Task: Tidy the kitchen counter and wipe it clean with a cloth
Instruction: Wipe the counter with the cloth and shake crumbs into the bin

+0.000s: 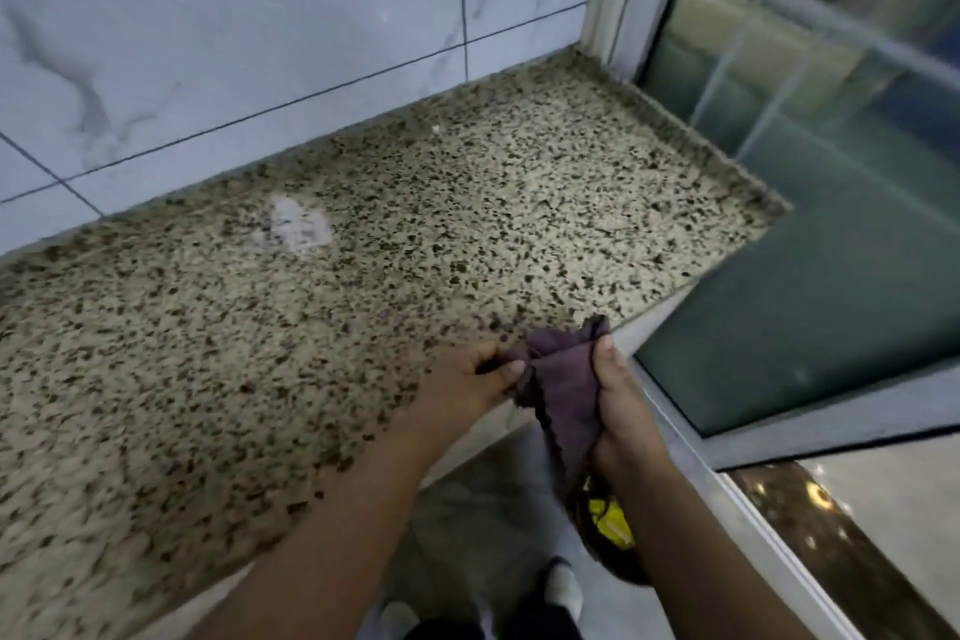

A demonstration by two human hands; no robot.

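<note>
A purple cloth (pixel 569 390) hangs bunched over the front right edge of the speckled granite counter (pixel 311 327). My left hand (pixel 467 382) pinches its left side above the counter edge. On the cloth's right side my right hand (pixel 621 405) grips it, thumb up. Both hands hold the cloth slightly above the counter. A whitish wet patch (pixel 298 226) lies on the counter near the wall.
A white marble-tiled wall (pixel 234 42) backs the counter. A glass window with an aluminium frame (pixel 691 431) runs along the right side. A dark and yellow object (pixel 608 525) shows below my right wrist. White shoes (pixel 563 587) stand on the tiled floor.
</note>
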